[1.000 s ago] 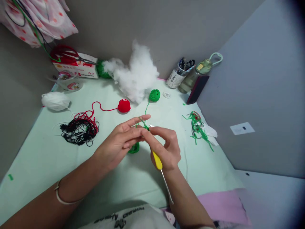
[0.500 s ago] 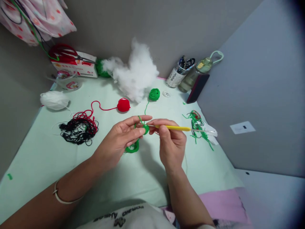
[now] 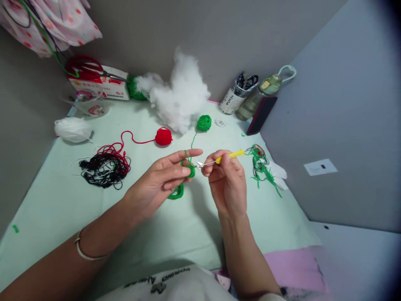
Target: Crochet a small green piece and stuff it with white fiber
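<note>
Between the thumb and fingers of my left hand is a small green crochet piece. Its yarn runs over my stretched-out index finger and on to a green yarn ball farther back. My right hand grips a crochet hook with a yellow handle, its metal shaft pointing left at the piece. A small silvery thing shows by the hook's tip, its kind unclear. Below my left hand hangs or lies a green yarn loop, partly hidden by the fingers.
Left stand a white yarn ball, a red yarn ball and a black yarn tangle. White stuffing, scissors and a plastic cup are behind. Rightward are a phone, a bottle and green scraps.
My right hand has turned, and the hook's handle now tilts up to the right. Its tip has drawn back a little from the green piece. My left hand keeps its hold.
</note>
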Demonstrator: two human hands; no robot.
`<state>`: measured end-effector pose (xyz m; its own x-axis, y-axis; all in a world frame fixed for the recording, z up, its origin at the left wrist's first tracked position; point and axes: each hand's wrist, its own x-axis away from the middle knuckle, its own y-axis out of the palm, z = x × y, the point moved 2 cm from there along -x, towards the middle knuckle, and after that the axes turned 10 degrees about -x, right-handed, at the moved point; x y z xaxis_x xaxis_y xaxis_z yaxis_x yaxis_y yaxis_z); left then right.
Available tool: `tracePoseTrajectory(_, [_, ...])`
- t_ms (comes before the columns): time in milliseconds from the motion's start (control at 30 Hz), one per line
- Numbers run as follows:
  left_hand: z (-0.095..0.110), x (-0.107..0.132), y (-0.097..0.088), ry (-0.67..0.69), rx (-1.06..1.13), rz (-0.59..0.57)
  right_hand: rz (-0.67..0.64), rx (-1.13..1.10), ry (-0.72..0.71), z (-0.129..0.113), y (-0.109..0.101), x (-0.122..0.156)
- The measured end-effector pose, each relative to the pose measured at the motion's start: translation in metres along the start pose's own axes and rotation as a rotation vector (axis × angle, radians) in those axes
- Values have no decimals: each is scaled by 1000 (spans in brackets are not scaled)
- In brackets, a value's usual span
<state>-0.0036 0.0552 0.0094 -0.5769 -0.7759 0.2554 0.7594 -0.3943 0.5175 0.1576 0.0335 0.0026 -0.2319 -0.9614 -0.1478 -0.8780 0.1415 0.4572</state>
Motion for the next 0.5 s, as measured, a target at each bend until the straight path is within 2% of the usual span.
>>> tracePoseTrajectory(100, [-2,0,0,72,-64,85,-83,28,16,1,2,1])
tracePoseTrajectory(300, [-6,0,4,149,-145,180,-92,222,-164,4,5,11])
tracePoseTrajectory(400, [-7,0,4,170,-118,259,-129,529,-422,4,9,18])
tracePoseTrajectory(500, [-9,-1,4,65,-10,187,-163,714,-645,1,12,22])
